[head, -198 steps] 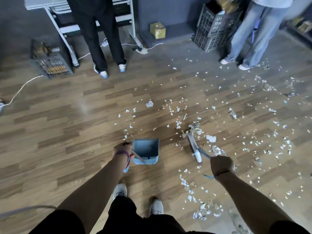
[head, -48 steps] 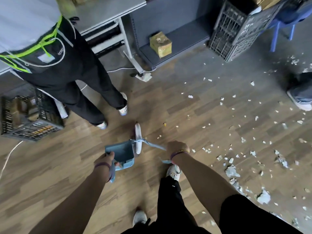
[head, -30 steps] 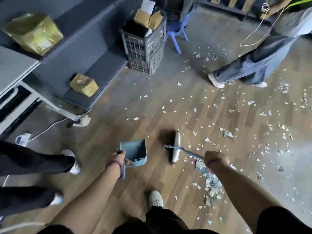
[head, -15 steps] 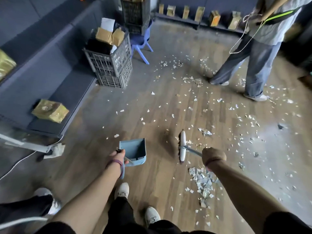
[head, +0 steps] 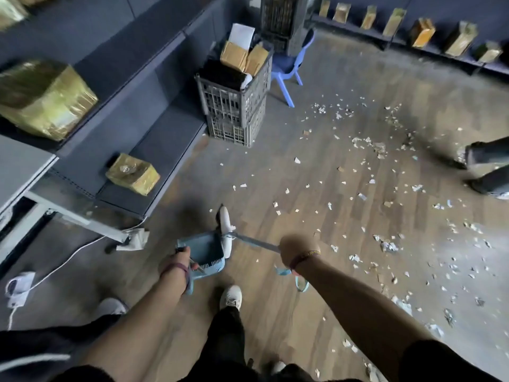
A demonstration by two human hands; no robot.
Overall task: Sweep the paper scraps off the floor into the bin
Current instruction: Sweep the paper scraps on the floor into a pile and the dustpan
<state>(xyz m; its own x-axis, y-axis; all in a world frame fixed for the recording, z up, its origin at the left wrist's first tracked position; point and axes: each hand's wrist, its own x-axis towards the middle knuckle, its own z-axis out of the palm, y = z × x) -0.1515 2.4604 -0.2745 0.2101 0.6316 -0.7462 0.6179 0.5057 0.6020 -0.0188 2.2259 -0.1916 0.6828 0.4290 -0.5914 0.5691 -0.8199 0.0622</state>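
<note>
Gripping the handle of a small blue plastic dustpan (head: 202,250) with the left hand (head: 179,261), fingers curled tight round it. Gripping a thin grey broom stick (head: 256,243) with the right hand (head: 298,248), closed in a fist round it. Holding the long white broom head (head: 225,230) right against the right side of the pan, low over the brown wooden floor (head: 275,312). Hard to tell about any bits inside the pan.

Just below the hands, one white shoe (head: 231,297) and a black trouser leg (head: 228,334). Off to the right and further ahead, lots of small white paper scraps (head: 385,245) all over the floor, well apart from the pan.

Ahead, two grey plastic crates (head: 234,111) stacked up, with brown packets in the top one, and a blue plastic chair (head: 287,64) just behind. On the left, dark grey shelves (head: 154,150) with shiny gold wrapped boxes (head: 133,173). At the far right edge, somebody else's legs (head: 490,161).
</note>
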